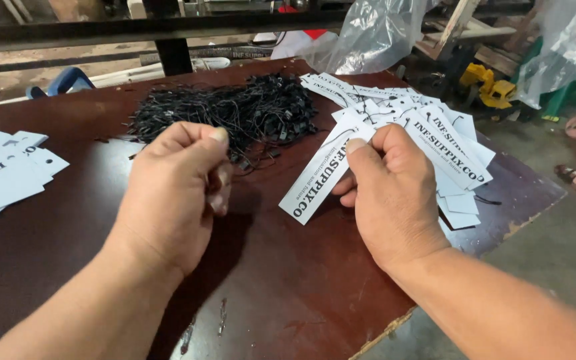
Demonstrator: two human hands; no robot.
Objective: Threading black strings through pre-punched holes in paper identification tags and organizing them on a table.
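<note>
Tags of white card were what your hands worked on, and they lay on a dark brown table [281, 293] that filled most of the view. Its far edge ran under a black metal frame [168, 30], and its right edge, chipped at the near corner, dropped to a grey floor just beside your right forearm. The open room was the bare board toward you, between and below your hands; I judged it enough for both wrists to move freely.

Next in size, the fanned pile of tags [435, 127] lay on the right of the table, partly under your right hand, with thin black loops showing on a few. A smaller stack of tags [1, 170] sat at the left edge, where I could not tell whether any carried strings. By my reading much remained, since the heap of black strings [235, 110] at the back was still large.

Your right hand [391, 197] pinched one long tag [321, 177] between thumb and fingers, tilted, its lower end hanging just over the board. Your left hand [178, 193] was curled nearly closed, thumb on forefinger; whether a string sat in that pinch I could not tell.
</note>
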